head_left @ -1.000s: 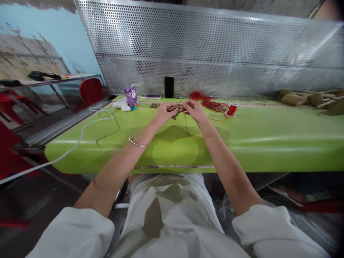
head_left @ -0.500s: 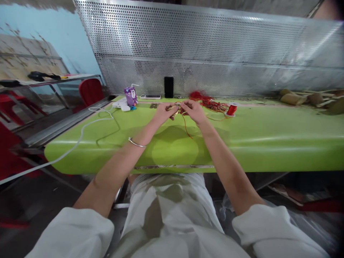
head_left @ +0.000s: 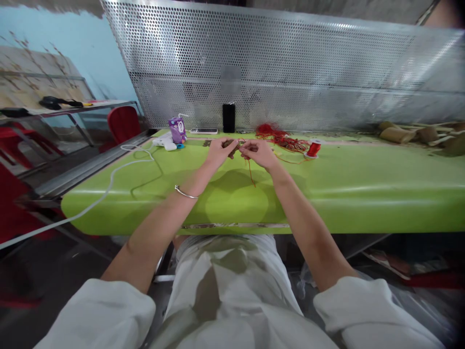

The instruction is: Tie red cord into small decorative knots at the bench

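Observation:
Both my hands meet over the middle of the green table (head_left: 345,194). My left hand (head_left: 220,151) pinches a small brownish piece (head_left: 230,143) between its fingers. My right hand (head_left: 258,152) is closed on a red thread (head_left: 250,170) that hangs down from the piece onto the table. What exactly the piece is I cannot make out. A red thread spool (head_left: 313,148) stands to the right of my right hand, and a tangle of red thread (head_left: 279,135) lies behind it.
A purple carton (head_left: 177,130), a white device with a white cable (head_left: 109,182), a flat phone (head_left: 203,131) and a black upright block (head_left: 228,118) stand along the back. Brown wooden pieces (head_left: 410,133) lie far right. A perforated metal panel (head_left: 290,68) walls the back. Red chairs (head_left: 121,123) are at left.
My hands have shifted slightly left and closer together, and my right hand's fingers have turned round the thread at the piece. The hanging thread end has moved a little.

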The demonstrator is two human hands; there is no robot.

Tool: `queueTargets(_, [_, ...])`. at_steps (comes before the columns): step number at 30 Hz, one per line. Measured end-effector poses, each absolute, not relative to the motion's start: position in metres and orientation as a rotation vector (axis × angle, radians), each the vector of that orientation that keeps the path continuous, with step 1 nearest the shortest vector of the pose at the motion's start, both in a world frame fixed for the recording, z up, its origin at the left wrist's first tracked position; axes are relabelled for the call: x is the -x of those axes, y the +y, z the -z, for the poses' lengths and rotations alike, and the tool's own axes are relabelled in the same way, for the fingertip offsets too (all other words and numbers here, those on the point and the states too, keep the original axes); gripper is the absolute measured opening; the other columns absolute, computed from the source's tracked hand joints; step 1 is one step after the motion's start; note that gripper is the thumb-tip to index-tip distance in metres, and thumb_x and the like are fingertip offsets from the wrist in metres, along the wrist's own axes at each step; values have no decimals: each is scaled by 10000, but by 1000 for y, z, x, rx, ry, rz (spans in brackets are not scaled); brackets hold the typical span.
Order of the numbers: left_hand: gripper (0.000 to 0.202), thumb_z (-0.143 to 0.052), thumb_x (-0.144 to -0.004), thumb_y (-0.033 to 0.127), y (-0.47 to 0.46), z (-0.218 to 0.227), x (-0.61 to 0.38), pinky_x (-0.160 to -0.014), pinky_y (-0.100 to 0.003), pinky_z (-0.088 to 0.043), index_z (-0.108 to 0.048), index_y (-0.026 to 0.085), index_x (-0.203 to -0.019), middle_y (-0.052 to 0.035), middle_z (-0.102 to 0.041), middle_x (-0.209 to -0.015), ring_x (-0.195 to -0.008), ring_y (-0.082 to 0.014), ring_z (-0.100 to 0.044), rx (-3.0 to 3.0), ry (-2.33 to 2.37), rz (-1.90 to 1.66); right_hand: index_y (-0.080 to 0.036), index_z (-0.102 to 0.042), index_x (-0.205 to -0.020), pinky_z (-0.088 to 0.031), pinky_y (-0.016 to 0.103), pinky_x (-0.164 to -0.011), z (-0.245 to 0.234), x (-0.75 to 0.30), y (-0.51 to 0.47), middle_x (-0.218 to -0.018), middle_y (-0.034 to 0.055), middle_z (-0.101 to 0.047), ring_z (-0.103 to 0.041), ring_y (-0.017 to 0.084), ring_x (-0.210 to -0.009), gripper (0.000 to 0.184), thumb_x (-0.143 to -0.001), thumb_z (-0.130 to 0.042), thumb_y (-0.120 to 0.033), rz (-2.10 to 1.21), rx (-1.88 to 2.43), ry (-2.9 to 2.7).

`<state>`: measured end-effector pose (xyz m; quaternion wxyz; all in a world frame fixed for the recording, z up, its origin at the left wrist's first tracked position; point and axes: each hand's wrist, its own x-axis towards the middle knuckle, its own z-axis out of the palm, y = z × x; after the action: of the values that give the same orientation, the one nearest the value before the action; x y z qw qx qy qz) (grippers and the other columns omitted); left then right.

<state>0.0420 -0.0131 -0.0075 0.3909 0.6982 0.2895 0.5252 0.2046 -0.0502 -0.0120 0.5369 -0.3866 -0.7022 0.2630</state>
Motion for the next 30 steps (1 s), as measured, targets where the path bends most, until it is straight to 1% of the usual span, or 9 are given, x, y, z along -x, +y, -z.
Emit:
queueTargets(5, [151,-675,-876,229,-13,6,-42,-466,-191,-447,-645,147,-753,34,-537,-549,-468,-65,-484,-1743,671,-1312,-183,-624,-727,-519,278,-614,8,-203,-56,-669,23,-644,-573,115,-574,269,-769,-743,-421,-650,961,-1671])
queueTargets(9, [212,-595,-908,192,-18,3,-41,-502,-201,-465,-637,147,-705,17,-556,-593,-508,-75,-513,-1676,610,-1248,-177,-645,-850,-511,251,-617,4,-200,-60,-649,3,-638,-584,105,-577,46,-867,-614,-207,-759,1092,-1526])
queueTargets(12, [218,-520,-882,96,-23,1,-41,-529,-216,-486,-650,148,-716,10,-580,-615,-533,-87,-538,-1614,665,-1220,-194,-668,-968,-509,227,-625,2,-199,-61,-733,10,-672,-611,99,-636,187,-882,-522,-116,-826,1141,-1444])
queueTargets(14, [204,-512,-837,59,-25,0,-40,-554,-225,-505,-670,150,-747,10,-594,-633,-551,-91,-548,-1610,683,-1213,-206,-684,-980,-511,225,-641,2,-199,-59,-805,19,-692,-617,96,-665,198,-885,-524,-138,-850,1132,-1425])
queueTargets(18, [164,-550,-805,76,-24,0,-40,-576,-230,-522,-696,149,-791,3,-616,-689,-585,-92,-559,-1662,639,-1191,-202,-699,-925,-512,238,-661,5,-202,-56,-867,29,-688,-611,99,-689,121,-877,-595,-241,-875,1105,-1405])
queueTargets(21, [129,-582,-803,95,-21,2,-41,-567,-222,-518,-700,148,-800,1,-620,-704,-591,-90,-562,-1687,620,-1173,-193,-686,-853,-505,236,-672,7,-204,-53,-837,20,-663,-597,94,-693,92,-857,-637,-270,-895,1069,-1418])
queueTargets(25, [96,-609,-790,115,-18,3,-41,-547,-188,-511,-698,147,-810,3,-622,-694,-589,-80,-559,-1721,595,-1158,-186,-641,-767,-504,236,-688,9,-205,-51,-768,2,-622,-582,94,-690,136,-832,-678,-300,-901,1034,-1433])
queueTargets(28, [113,-618,-783,109,-18,4,-41,-543,-174,-511,-700,146,-851,0,-633,-706,-602,-79,-569,-1747,603,-1176,-186,-640,-777,-502,237,-685,8,-205,-52,-754,-1,-615,-569,93,-679,134,-831,-682,-302,-894,1039,-1411])
queueTargets(30, [136,-623,-788,95,-18,4,-42,-551,-188,-517,-700,145,-888,1,-638,-715,-606,-83,-579,-1773,610,-1186,-187,-645,-794,-499,231,-667,7,-204,-54,-744,-2,-614,-563,89,-663,108,-839,-671,-282,-890,1046,-1379])
